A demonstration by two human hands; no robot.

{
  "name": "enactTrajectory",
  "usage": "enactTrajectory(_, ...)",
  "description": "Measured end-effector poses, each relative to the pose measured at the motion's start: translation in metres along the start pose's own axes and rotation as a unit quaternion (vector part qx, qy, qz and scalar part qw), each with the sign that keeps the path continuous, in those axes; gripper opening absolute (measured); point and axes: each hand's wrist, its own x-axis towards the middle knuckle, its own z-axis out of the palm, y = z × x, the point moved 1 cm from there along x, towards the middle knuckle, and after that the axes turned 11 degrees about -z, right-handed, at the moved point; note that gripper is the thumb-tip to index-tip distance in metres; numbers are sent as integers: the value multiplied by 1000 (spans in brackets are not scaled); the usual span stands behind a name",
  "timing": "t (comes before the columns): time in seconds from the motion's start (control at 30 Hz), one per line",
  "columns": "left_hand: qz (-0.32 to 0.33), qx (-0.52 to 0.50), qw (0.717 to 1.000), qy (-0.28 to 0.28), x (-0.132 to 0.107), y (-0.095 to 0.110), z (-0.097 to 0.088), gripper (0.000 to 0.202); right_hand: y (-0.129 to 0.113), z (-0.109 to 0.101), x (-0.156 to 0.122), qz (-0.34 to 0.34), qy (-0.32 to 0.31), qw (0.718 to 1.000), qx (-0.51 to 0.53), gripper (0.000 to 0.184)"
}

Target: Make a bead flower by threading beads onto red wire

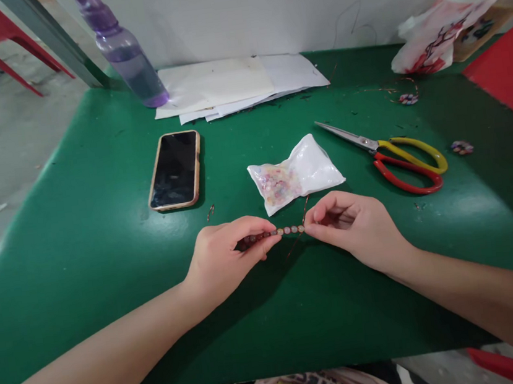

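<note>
A thin copper wire strung with several small pale beads [288, 230] stretches between my two hands above the green table [103, 236]. My left hand [227, 259] is closed, pinching the left end of the beaded wire. My right hand [354, 223] is closed in a pinch on the right end, where a loose wire tail curls upward. Just behind the hands lies a small clear plastic bag [298, 173] with several coloured beads inside.
A phone [175, 169] lies face up at left. Scissors [396, 153] with yellow and red handles lie at right, near two small bead pieces [461, 147]. A purple bottle [124, 52], white papers [234, 82] and a plastic bag [442, 29] sit along the wall.
</note>
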Motion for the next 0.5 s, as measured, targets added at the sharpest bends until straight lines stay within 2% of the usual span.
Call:
enactTrajectory(0.2,3,7,1000,4,-2,2,-2,3,0,1,-1,0,0,1000,2,16)
enactTrajectory(0.4,-40,-20,999,3,-2,-2,0,25,0,1,0,-2,4,1000,-7,16)
enactTrajectory(0.5,-24,-19,1000,5,-1,-2,0,27,0,0,0,-2,4,1000,-8,16)
